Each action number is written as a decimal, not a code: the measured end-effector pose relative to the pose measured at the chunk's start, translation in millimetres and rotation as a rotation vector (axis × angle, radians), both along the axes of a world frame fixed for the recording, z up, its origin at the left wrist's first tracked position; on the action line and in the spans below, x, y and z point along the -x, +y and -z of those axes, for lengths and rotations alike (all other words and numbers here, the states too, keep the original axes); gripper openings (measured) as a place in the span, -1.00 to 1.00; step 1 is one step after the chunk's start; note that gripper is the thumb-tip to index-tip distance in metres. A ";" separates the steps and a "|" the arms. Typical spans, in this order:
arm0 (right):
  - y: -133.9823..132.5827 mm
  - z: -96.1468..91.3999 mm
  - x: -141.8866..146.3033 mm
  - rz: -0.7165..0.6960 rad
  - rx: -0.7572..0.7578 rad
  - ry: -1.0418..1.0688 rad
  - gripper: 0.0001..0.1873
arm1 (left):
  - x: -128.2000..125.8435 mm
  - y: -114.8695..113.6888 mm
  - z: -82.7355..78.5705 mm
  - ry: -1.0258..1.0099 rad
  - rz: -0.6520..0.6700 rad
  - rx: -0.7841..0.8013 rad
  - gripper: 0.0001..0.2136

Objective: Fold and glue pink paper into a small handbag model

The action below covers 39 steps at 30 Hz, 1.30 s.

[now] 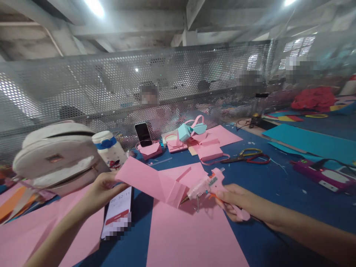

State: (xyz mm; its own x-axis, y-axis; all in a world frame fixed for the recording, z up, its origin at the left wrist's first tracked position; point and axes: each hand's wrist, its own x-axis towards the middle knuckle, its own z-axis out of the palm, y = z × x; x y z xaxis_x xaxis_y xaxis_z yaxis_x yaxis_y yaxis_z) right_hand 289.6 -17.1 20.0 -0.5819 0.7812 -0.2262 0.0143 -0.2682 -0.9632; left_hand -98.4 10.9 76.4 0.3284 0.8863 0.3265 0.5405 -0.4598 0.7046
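My left hand (106,187) pinches the left end of a folded pink paper piece (147,180), which is raised over the table. Creased flaps show at its right end. In my right hand (233,202) is a pink hot glue gun (207,185), my fingers wrapped around its handle near the orange trigger. The gun's metal nozzle points left and down, right by the flaps; whether it touches them I cannot tell. Beneath both lies a large pink paper sheet (191,233) on the blue table.
A phone with a timer (118,213), a white backpack (55,155) and a bottle (108,146) stand left. Small pink paper bags (210,150) lie behind, scissors (247,156), blue sheets (311,142) and a purple device (322,176) right. A perforated metal screen (111,85) borders the back.
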 end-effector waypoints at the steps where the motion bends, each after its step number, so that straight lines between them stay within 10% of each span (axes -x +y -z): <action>1: 0.0 -0.8 -0.2 -0.002 -0.004 -0.001 -0.42 | 0.2 -0.1 0.2 -0.001 0.001 -0.002 -0.79; 39: 8.1 -1.7 -21.5 0.051 -0.048 -0.031 -0.41 | 6.7 6.0 3.7 0.012 0.045 -0.046 -0.83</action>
